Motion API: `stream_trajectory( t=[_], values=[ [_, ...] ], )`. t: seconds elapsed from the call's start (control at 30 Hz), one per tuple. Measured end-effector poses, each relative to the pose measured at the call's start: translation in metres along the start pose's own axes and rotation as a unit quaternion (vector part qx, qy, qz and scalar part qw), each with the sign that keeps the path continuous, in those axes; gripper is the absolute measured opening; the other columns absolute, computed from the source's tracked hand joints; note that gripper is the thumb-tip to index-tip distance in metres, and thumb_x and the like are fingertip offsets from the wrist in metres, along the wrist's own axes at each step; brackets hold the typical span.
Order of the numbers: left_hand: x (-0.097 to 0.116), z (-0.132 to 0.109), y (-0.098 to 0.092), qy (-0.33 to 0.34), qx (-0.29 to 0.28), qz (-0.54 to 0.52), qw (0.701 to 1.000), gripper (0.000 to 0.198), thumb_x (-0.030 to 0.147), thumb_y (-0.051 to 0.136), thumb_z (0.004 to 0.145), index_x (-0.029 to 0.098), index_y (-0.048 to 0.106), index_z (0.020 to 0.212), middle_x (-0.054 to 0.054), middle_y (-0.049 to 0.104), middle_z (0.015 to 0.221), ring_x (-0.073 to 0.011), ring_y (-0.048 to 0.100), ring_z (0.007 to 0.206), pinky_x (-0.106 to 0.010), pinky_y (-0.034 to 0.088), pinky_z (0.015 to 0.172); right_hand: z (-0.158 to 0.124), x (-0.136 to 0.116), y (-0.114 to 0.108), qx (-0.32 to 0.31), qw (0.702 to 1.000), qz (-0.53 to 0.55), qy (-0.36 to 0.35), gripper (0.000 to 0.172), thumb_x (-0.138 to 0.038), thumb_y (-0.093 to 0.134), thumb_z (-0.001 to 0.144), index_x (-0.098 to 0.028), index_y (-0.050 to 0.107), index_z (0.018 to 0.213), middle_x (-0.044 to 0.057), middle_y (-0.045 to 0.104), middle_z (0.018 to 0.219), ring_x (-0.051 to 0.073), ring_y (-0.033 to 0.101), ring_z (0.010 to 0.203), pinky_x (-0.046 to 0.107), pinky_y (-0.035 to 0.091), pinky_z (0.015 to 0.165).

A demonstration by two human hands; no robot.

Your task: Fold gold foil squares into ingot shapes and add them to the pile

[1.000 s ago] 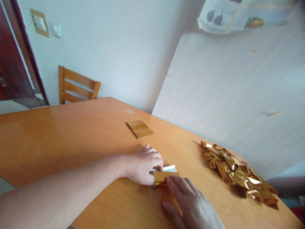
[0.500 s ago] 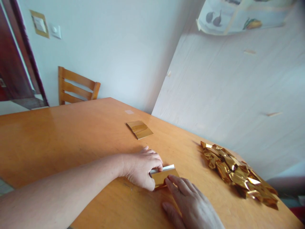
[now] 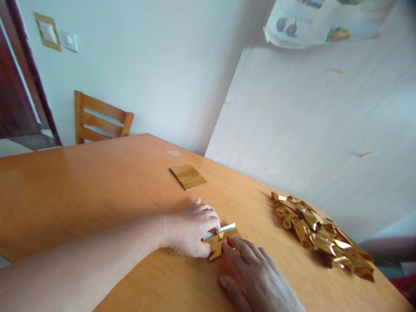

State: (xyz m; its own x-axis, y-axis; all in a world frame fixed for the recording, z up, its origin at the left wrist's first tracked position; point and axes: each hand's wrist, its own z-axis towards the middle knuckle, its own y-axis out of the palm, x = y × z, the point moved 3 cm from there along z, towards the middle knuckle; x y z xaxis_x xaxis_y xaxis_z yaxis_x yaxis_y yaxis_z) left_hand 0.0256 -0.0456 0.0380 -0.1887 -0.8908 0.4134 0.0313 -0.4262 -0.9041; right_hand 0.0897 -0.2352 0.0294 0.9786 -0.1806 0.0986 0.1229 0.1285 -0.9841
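A small gold foil sheet (image 3: 223, 241) with a white strip along its far edge lies folded on the wooden table. My left hand (image 3: 195, 229) grips its left end between thumb and fingers. The fingertips of my right hand (image 3: 256, 271) rest on the sheet's right part, its thumb apart from the fingers and near the tabletop. Farther back lies a flat gold square (image 3: 187, 177), touched by neither hand. On the right is a heap of folded, shiny gold foil pieces (image 3: 320, 229).
The wooden table (image 3: 97, 173) reaches back to a wall and a pale slanted board (image 3: 292, 117). A wooden chair (image 3: 102, 117) stands beyond the far left edge. A picture sheet (image 3: 325, 21) hangs at the upper right.
The gold sheet under my hands now looks more creased and bent along its near side. Both hands keep nearly the same places, and the whole view has shifted slightly.
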Motion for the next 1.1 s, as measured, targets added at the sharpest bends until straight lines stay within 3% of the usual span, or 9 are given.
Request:
stream_trajectory(
  t=[0.17,0.3,0.4,0.47,0.67,0.9,1.1],
  values=[
    [-0.002,0.0,0.002,0.009,0.0,0.006,1.0,0.032,0.03,0.07,0.074,0.027,0.064,0.105,-0.005,0.062,0.116,-0.0291,0.052,0.12,-0.059,0.024,0.114,0.002,0.001,-0.007,-0.008,0.997,0.071,0.015,0.042,-0.034,0.059,0.092,-0.022,0.062,0.132,0.013,0.066,0.132,0.031,0.064,0.117,0.048,0.057,0.094],
    [-0.002,-0.001,0.001,0.012,0.0,0.013,1.0,0.034,0.029,0.068,0.074,0.027,0.064,0.108,-0.005,0.062,0.118,-0.0299,0.051,0.121,-0.059,0.024,0.115,-0.001,0.021,-0.003,0.067,0.98,0.171,0.075,0.037,-0.024,0.049,0.097,-0.024,0.059,0.133,0.01,0.066,0.129,0.025,0.061,0.117,0.041,0.053,0.097],
    [-0.002,-0.001,-0.001,0.016,-0.006,0.018,1.0,0.032,0.025,0.066,0.074,0.027,0.065,0.106,-0.005,0.063,0.116,-0.0298,0.051,0.121,-0.058,0.023,0.115,-0.004,0.044,0.009,0.146,0.953,0.221,0.148,0.038,-0.025,0.043,0.099,-0.023,0.058,0.133,0.011,0.066,0.128,0.025,0.059,0.119,0.043,0.051,0.099],
    [-0.002,-0.002,-0.003,0.023,-0.006,0.019,1.0,0.028,0.024,0.064,0.075,0.026,0.066,0.102,-0.004,0.064,0.115,-0.0296,0.05,0.121,-0.058,0.021,0.116,-0.005,0.055,0.018,0.167,0.932,0.26,0.187,0.04,-0.027,0.044,0.098,-0.023,0.055,0.136,0.011,0.064,0.131,0.025,0.059,0.121,0.044,0.051,0.099],
    [-0.004,-0.003,-0.005,0.05,-0.013,0.024,0.998,0.038,0.013,0.059,0.072,0.027,0.066,0.106,-0.003,0.066,0.116,-0.0283,0.05,0.122,-0.054,0.021,0.116,0.0,0.054,0.031,0.114,0.91,0.352,0.185,0.042,-0.025,0.046,0.096,-0.023,0.056,0.136,0.008,0.07,0.118,0.022,0.064,0.108,0.039,0.051,0.096],
    [-0.005,-0.003,-0.006,0.036,-0.021,0.03,0.999,0.045,0.01,0.057,0.07,0.029,0.067,0.11,-0.001,0.065,0.122,-0.0291,0.049,0.126,-0.055,0.022,0.116,0.008,0.05,0.036,0.124,0.895,0.36,0.23,0.04,-0.033,0.057,0.092,-0.02,0.061,0.129,0.005,0.069,0.094,0.021,0.065,0.086,0.037,0.053,0.081],
    [-0.005,-0.001,-0.004,0.027,-0.012,0.016,0.999,0.037,0.012,0.061,0.073,0.028,0.068,0.106,-0.002,0.065,0.122,-0.0292,0.048,0.126,-0.055,0.023,0.115,0.012,0.049,0.033,0.119,0.923,0.294,0.217,0.036,-0.027,0.063,0.087,-0.021,0.065,0.122,0.004,0.066,0.092,0.022,0.061,0.089,0.037,0.05,0.082]
  ],
)
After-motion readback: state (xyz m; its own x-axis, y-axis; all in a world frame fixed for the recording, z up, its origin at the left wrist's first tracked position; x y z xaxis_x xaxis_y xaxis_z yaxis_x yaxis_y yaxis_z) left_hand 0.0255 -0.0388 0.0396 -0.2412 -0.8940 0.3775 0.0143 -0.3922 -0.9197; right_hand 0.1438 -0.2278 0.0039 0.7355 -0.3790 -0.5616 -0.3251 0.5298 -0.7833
